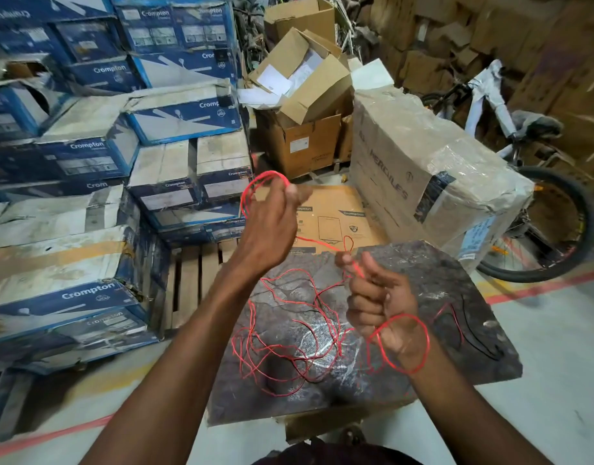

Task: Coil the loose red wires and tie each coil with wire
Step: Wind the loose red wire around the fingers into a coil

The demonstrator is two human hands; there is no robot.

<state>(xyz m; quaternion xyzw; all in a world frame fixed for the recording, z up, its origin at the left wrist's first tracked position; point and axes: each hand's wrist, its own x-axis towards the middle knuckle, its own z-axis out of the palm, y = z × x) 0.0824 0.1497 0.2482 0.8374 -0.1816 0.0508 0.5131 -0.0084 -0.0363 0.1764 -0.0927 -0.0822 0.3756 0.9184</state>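
Observation:
My left hand (272, 219) is raised over the middle of the scene and grips a small coil of red wire (252, 189) whose loops stick out past the fingers. From it one red strand (319, 244) runs down to my right hand (379, 303), which pinches it between thumb and curled fingers. A red wire loop (419, 347) hangs round my right wrist. Below both hands a tangle of loose red wires (288, 340) lies spread on a dark grey board (456, 290).
Stacks of blue Crompton boxes (87, 156) fill the left side. Open brown cartons (305, 95) stand at the back and a taped Hercules carton (423, 169) at the right, a bicycle (540, 209) behind it. A wooden pallet (195, 280) lies left of the board.

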